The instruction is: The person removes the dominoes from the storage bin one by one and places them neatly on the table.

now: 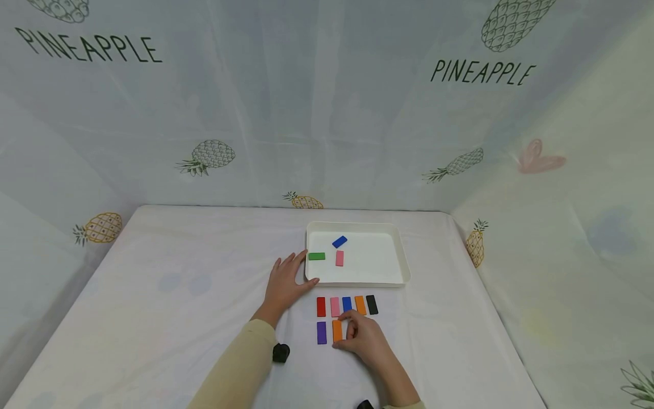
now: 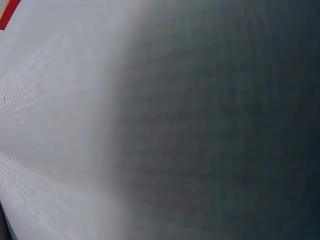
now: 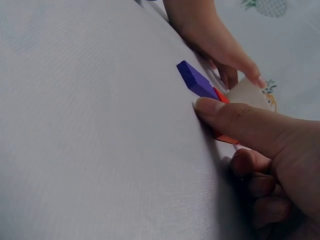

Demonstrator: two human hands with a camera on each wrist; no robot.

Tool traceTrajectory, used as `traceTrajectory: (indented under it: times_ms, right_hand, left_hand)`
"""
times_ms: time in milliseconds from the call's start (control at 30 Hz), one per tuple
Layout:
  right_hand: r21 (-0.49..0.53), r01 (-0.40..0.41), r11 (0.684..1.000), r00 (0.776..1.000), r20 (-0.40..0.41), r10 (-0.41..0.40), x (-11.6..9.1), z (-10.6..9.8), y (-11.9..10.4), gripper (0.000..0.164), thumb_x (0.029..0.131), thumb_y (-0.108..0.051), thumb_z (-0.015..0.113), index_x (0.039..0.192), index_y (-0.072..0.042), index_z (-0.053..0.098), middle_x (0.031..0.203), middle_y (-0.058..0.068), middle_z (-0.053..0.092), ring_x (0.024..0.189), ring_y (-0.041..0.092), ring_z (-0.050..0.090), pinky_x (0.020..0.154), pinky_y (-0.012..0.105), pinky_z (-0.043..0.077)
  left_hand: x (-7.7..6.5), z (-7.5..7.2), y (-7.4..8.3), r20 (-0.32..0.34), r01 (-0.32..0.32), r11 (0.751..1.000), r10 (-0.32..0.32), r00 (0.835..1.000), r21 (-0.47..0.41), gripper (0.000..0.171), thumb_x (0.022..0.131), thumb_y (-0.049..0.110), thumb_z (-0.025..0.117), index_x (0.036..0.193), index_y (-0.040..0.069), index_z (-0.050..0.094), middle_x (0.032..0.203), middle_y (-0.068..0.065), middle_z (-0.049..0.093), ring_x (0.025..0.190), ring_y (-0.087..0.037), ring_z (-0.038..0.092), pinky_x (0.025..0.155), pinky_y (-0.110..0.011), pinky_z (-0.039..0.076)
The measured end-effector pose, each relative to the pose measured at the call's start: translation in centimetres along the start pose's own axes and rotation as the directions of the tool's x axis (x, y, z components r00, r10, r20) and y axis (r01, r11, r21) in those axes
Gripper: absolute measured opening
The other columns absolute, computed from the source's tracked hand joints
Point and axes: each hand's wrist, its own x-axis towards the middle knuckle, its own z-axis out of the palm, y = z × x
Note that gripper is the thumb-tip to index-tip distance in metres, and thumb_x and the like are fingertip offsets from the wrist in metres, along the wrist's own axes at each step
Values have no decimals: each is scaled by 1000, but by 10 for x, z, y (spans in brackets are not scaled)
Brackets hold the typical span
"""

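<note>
Only the head view shows the whole layout: the right hand (image 1: 365,336) pinches an orange block (image 1: 336,330) lengthwise between thumb and forefinger, a purple block (image 1: 321,333) lying just left of those fingers and a row of five blocks (image 1: 347,304) just beyond. The left hand's (image 1: 283,286) fingers are spread against the white tray (image 1: 375,255). The right wrist view adds the purple block's thickness; there the thumb hides most of the orange one, a plain, slim rectangle at the table (image 1: 214,324).
</note>
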Motion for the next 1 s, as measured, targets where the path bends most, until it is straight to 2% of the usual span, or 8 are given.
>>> traceTrajectory:
  times_ms: [333,767,1000]
  right_hand:
    - [-24,6,1000,1000,2,-6,0,0,-2,48,68,-24,90,107,-10,64,60,-9,50,53,7,46,49,22,40]
    - [-48,7,999,1000,-6,-8,-2,0,-3,48,69,-26,90,107,-10,65,60,-10,50,53,7,46,50,22,40]
    - [-70,3,998,1000,-6,-4,-2,1,-2,48,69,-27,90,107,-12,65,59,-11,49,53,6,46,49,22,39]
  left_hand:
    - [1,0,-2,14,3,1000,-3,1000,-9,85,83,64,62,152,22,35,149,-5,45,141,-28,32,118,-51,10]
    - [0,0,-1,-14,-20,1000,20,1000,-5,84,83,62,63,151,21,37,147,-4,48,140,-28,34,117,-52,12]
    - [0,-1,1,-7,-11,1000,11,1000,-13,84,83,62,63,151,20,37,147,-4,47,140,-28,33,117,-52,11]
